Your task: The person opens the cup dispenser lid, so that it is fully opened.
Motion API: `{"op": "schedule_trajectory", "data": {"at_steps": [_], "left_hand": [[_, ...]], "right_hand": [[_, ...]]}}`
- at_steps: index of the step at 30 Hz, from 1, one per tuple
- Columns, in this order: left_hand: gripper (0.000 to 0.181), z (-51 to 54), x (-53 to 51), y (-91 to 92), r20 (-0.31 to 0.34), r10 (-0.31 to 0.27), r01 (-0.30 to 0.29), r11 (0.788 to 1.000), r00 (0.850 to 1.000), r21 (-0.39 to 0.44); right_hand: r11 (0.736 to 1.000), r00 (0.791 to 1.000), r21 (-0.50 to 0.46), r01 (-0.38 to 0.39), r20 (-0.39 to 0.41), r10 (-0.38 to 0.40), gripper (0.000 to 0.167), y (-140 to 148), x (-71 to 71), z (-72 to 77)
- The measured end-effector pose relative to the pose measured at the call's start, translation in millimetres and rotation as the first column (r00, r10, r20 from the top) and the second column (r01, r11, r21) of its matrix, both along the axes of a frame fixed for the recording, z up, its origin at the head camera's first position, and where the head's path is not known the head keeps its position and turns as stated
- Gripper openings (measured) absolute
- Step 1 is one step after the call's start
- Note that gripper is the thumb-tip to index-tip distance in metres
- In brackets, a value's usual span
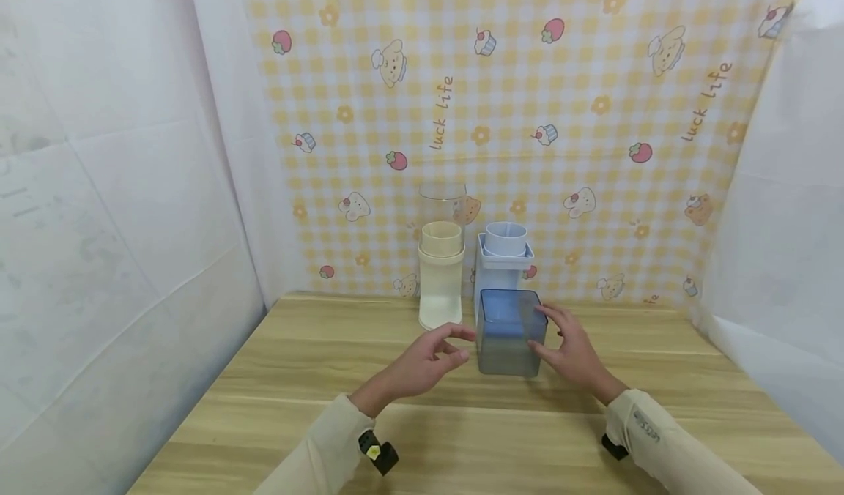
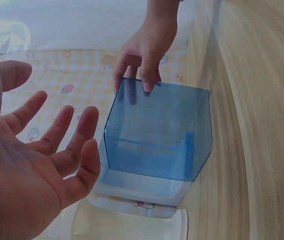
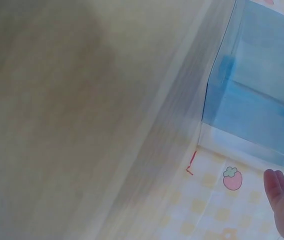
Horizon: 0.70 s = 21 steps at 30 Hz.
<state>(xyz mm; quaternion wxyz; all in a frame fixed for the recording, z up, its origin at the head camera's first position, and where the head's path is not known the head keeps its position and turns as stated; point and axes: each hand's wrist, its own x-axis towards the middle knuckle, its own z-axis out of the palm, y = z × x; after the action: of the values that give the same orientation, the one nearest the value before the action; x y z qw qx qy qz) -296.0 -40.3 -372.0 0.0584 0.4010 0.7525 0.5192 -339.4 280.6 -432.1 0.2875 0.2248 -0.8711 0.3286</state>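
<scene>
A translucent blue square container (image 1: 511,348) stands in front of the pale blue dispenser-like stand (image 1: 506,250); whether it sits on the stand's base or the wood I cannot tell. My right hand (image 1: 572,348) pinches its right wall near the rim. The left wrist view shows the right hand (image 2: 154,42) with thumb and fingers at the container's edge (image 2: 157,135). My left hand (image 1: 422,363) hovers just left of the container, fingers loosely bent, touching nothing. In the right wrist view only some fingertips (image 3: 277,185) show beside the blue container (image 3: 262,85).
A cream stand (image 1: 440,290) with a clear cylinder (image 1: 443,198) above it is left of the blue stand. Behind them hangs a yellow checked cloth (image 1: 501,99). White sheets (image 1: 119,187) flank the wooden table (image 1: 303,378).
</scene>
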Motion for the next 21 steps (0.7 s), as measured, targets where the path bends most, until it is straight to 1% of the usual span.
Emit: {"op": "schedule_trajectory", "data": {"at_steps": [4,11,15,18,21], "left_hand": [[0.033,1.2,0.5,-1.2,0.000,-0.002,0.002,1.000,1.000,0.005],[0.034,-0.7,0.2,-4.6,0.005,0.008,-0.008,1.000,1.000,-0.007],[0.034,-2.0,1.7,-6.8,0.005,0.021,-0.021,1.000,1.000,0.000],[0.033,-3.6,2.3,-7.2,-0.004,0.072,-0.072,0.997,0.997,0.022],[0.032,-5.2,2.7,-7.0,-0.005,0.141,-0.141,0.988,0.990,0.056]], "right_hand": [[1.000,1.000,-0.002,-0.004,-0.002,0.004,0.063,-1,0.2,1.3],[1.000,1.000,-0.005,-0.002,0.008,0.002,0.064,-1,1.2,2.1],[1.000,1.000,-0.006,0.004,-0.017,-0.004,0.068,-4,0.8,6.0],[0.999,1.000,-0.038,0.012,-0.029,-0.013,0.072,-7,-1.3,11.4],[0.996,0.999,-0.088,0.018,-0.034,-0.021,0.074,-11,-3.9,17.6]]}}
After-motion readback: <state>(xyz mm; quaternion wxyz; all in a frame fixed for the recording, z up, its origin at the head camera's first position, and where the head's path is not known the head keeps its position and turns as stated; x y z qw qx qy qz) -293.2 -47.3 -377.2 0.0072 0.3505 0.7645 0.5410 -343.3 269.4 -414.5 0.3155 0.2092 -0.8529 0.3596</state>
